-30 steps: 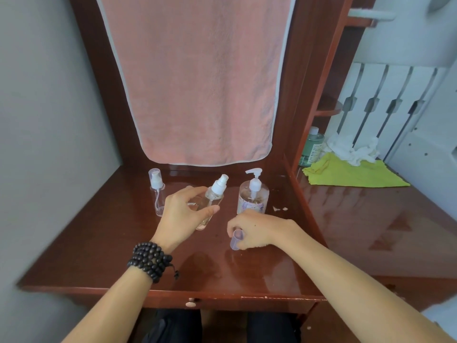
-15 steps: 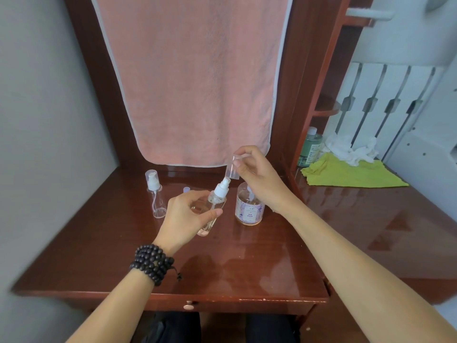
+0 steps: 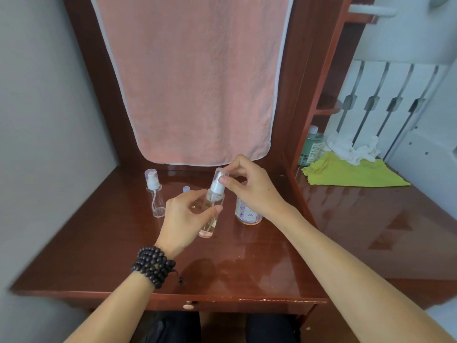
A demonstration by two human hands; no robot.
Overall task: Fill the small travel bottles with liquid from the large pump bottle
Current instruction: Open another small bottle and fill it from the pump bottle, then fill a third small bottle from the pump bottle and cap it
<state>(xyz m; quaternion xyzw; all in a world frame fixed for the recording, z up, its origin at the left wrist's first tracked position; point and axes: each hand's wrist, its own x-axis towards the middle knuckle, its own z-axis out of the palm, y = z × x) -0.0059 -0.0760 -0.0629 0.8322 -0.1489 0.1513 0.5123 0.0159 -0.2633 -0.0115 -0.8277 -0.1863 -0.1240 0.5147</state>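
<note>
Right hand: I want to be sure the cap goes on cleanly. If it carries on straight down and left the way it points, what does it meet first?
Probably the spray head of the bottle in the left hand; the clear cap already sits over it.

pink towel [image 3: 193,80] hanging, green cloth [image 3: 351,173], white rag [image 3: 351,148], green bottle [image 3: 312,147], wooden desk [image 3: 99,243]

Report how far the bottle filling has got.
Done: the spray bottle in the left hand holds pinkish liquid. In hand: the right hand sets the clear cap over its nozzle. Left: the capped bottle on the desk looks empty; the pump bottle stands behind.
</note>
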